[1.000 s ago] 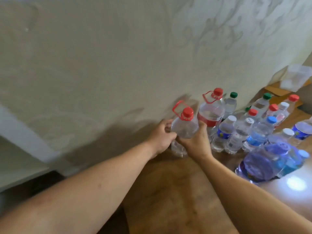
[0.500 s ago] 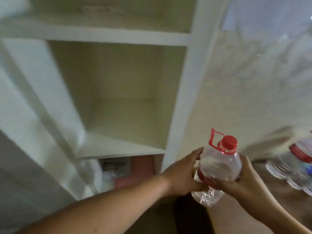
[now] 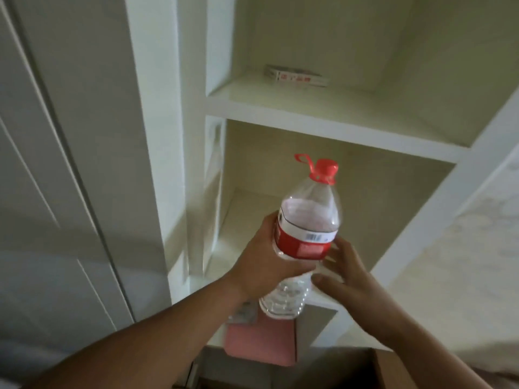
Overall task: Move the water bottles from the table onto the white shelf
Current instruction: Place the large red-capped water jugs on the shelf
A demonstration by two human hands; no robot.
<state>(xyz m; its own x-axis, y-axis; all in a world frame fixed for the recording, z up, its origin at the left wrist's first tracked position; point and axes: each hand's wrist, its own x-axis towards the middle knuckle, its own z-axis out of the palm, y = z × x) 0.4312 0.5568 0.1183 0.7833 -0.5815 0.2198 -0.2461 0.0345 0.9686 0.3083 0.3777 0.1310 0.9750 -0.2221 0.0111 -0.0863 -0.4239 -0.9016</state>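
**Before the white shelf [image 3: 331,127], a water bottle [image 3: 309,217] in mid-air**

In front of the shelf's middle compartment, the clear bottle hangs between two bare hands and rests on no board. It leans a little, so that its red cap [image 3: 324,171], with a red carry loop beside it, points up toward the board that roofs that compartment. Its ribbed base is down at the level of the compartment's floor.

The left hand [image 3: 266,265] grips the bottle from the side away from the shelf's right post. Its fingers are curled round the body at the red-and-white label [image 3: 303,245]. The right hand [image 3: 348,273] lies loose on the other side with its fingers spread and nearly straight. Its fingertips touch the label's edge and its thumb lies against the clear plastic below, so it steadies the bottle rather than clasping it.

One compartment up, a small flat box [image 3: 296,77] with red print lies near the back. Below the middle compartment something pink [image 3: 258,343] shows, partly hidden by the bottle's base. A white panelled door [image 3: 70,164] stands left of the shelf and pale patterned wall [image 3: 463,262] runs to its right. An open cardboard carton [image 3: 379,369] sits at its foot.
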